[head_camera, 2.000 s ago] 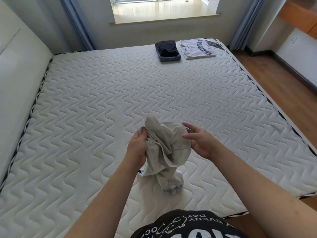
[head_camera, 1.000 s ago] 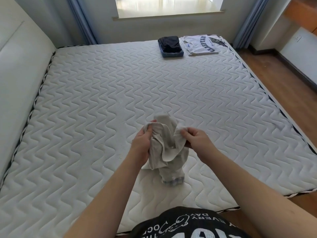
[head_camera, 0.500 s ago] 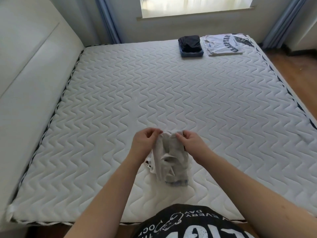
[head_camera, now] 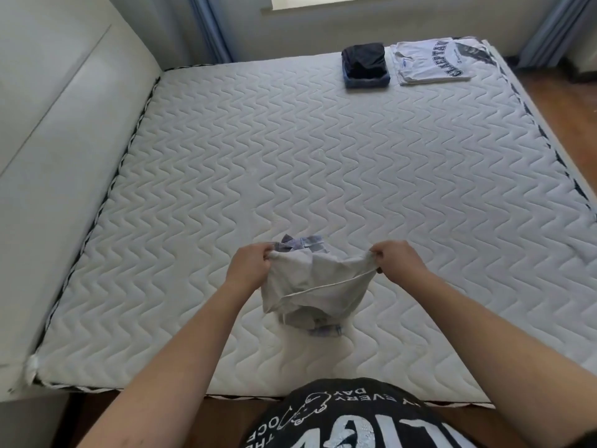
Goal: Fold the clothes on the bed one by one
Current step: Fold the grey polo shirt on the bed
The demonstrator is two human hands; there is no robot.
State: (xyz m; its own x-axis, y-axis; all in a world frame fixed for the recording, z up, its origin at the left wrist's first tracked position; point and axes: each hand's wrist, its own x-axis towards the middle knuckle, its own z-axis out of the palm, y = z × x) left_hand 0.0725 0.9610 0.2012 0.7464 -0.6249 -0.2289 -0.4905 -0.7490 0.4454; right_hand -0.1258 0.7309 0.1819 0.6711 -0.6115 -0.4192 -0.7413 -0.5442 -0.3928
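Here your bed (head_camera: 323,163) fills nearly the whole view, its white wavy-quilted mattress bare over most of its surface, with a pale padded headboard (head_camera: 64,124) running along the left side and wooden floor showing past the right edge. At the far right corner of the mattress lie two folded piles just beside each other: a white T-shirt (head_camera: 429,61) with dark curved lettering on the right, and a dark folded stack (head_camera: 365,64) on its left, black cloth lying on top of a blue piece. Well apart from those, near you and about midway across the bed, you hold a light grey garment (head_camera: 315,286) just above the mattress, its top edge stretched between your two hands and the rest hanging crumpled, with a blue-patterned band showing at its far top and at its near bottom; whether the low end touches the bed is hard to tell. Your left hand (head_camera: 250,265) has its fingers curled tight round the left corner of that edge, and your right hand (head_camera: 395,261) pinches the right corner with fingers closed on the cloth.
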